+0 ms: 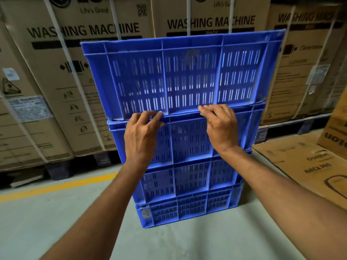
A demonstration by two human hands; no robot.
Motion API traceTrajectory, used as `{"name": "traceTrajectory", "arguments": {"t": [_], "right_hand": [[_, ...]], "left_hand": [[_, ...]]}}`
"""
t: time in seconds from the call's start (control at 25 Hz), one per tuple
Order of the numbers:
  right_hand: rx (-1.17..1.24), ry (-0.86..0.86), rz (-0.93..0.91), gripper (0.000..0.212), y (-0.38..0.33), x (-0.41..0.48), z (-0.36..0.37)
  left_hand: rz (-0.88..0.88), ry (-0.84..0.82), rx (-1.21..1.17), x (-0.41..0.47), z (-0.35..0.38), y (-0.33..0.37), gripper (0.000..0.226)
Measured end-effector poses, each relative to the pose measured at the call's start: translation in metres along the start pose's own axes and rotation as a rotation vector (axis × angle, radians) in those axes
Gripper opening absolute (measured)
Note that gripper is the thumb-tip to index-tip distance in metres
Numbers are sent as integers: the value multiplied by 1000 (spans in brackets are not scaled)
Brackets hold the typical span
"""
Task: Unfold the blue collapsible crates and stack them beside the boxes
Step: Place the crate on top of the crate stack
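Note:
A stack of blue slotted crates (189, 184) stands on the floor in front of me. The top crate (185, 72) sits a little askew on the crate below, its right end higher. My left hand (140, 136) rests against the second crate's front wall, fingertips touching the top crate's lower edge. My right hand (219, 126) lies flat beside it, fingers spread and touching that same lower edge. Neither hand closes around anything.
Tall strapped washing machine cartons (78, 76) on dark pallets form a wall right behind the stack. Flat brown cartons (304, 166) lie at the right. A yellow line (56, 186) crosses the grey floor at the left.

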State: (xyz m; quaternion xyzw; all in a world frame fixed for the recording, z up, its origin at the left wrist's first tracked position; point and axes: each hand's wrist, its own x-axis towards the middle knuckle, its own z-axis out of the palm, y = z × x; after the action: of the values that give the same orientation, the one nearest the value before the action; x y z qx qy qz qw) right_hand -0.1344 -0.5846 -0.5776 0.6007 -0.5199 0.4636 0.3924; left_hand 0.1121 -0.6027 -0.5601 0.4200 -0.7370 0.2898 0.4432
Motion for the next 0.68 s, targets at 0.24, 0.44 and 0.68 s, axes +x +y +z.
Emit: {"name": "traceTrajectory", "arguments": {"t": [0.24, 0.44, 0.68], "right_hand": [[-1, 36, -38, 11, 5, 11, 1], [-54, 42, -93, 16, 7, 16, -4], [-102, 13, -50, 14, -9, 8, -5]], "left_hand": [[-11, 2, -83, 6, 8, 1, 28], [49, -37, -69, 10, 5, -1, 42], [133, -44, -11, 13, -5, -12, 29]]}}
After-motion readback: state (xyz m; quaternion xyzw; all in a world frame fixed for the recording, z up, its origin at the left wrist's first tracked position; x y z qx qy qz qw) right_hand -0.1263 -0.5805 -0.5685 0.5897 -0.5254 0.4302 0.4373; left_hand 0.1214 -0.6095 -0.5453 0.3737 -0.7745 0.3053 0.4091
